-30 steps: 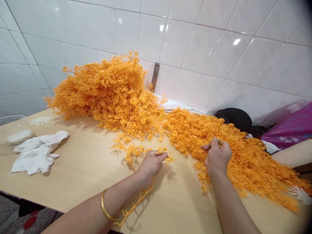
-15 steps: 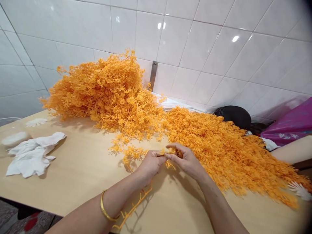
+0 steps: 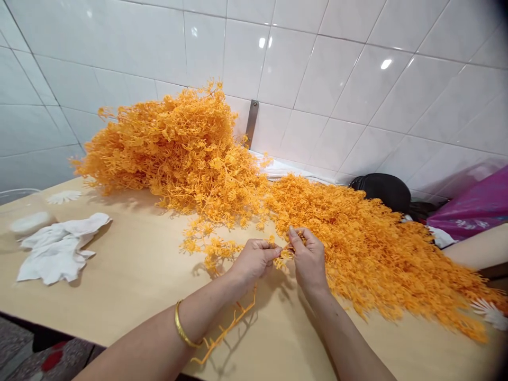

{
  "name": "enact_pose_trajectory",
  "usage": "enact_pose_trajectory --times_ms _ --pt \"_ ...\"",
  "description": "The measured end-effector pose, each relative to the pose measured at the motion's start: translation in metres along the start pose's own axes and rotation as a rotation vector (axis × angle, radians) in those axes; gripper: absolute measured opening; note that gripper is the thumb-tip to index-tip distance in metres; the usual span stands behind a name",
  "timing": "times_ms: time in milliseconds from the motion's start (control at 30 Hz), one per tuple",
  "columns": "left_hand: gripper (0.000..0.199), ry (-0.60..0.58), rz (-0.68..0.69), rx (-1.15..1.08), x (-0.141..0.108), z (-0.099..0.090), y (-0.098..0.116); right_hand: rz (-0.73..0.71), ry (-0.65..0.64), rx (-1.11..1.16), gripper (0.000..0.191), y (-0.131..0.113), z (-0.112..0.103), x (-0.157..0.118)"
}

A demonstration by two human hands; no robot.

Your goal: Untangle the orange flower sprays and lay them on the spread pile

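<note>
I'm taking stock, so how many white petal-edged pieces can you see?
2: a white piece at far left, behind the crumpled cloth; another white piece at far right, beside the orange sprigs. Others could be hidden beneath.

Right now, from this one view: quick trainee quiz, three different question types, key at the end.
1. True or false: the stem shows below the left hand.

2. Where on the table does the white cloth lie?
A) At its right edge
B) Left of both hands
C) Between the hands

3. Fill the gap: the person wears the bangle on the ____ side.

Key: 1. True. 2. B. 3. Left.
</note>
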State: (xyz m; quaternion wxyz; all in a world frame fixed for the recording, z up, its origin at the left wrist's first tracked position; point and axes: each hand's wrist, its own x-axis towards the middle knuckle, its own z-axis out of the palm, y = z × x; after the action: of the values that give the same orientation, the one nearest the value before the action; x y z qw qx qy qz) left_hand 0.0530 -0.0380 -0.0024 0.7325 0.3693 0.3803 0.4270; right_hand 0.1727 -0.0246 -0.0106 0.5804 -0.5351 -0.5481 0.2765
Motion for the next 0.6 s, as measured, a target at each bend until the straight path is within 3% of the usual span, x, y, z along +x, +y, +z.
enact_pose_trajectory --times_ms 133,200,267,433,533,600 --pt "0.017 -0.048 -0.023 0.11 -0.004 -0.005 -0.006 0.158 0.334 0.247 0.029 0.006 -0.026 0.023" --pt "0.016 -0.047 -0.033 0.165 -0.003 -0.009 -0.011 0.188 0.39 0.321 0.029 0.007 -0.036 0.03" --pt "0.017 -0.031 -0.044 0.192 0.0 -0.011 -0.013 0.197 0.224 0.252 0.024 0.004 -0.036 0.029" --pt "0.017 -0.062 -0.043 0.223 0.005 -0.013 -0.011 0.197 -0.336 0.227 0.022 -0.008 -0.016 0.009" --pt "0.019 -0.091 -0.044 0.252 0.003 -0.013 -0.01 0.201 -0.516 0.161 0.032 -0.011 -0.013 0.003" --pt "0.022 -0.109 -0.03 0.278 0.0 -0.014 -0.009 0.135 -0.59 0.07 0.025 -0.012 -0.012 0.001"
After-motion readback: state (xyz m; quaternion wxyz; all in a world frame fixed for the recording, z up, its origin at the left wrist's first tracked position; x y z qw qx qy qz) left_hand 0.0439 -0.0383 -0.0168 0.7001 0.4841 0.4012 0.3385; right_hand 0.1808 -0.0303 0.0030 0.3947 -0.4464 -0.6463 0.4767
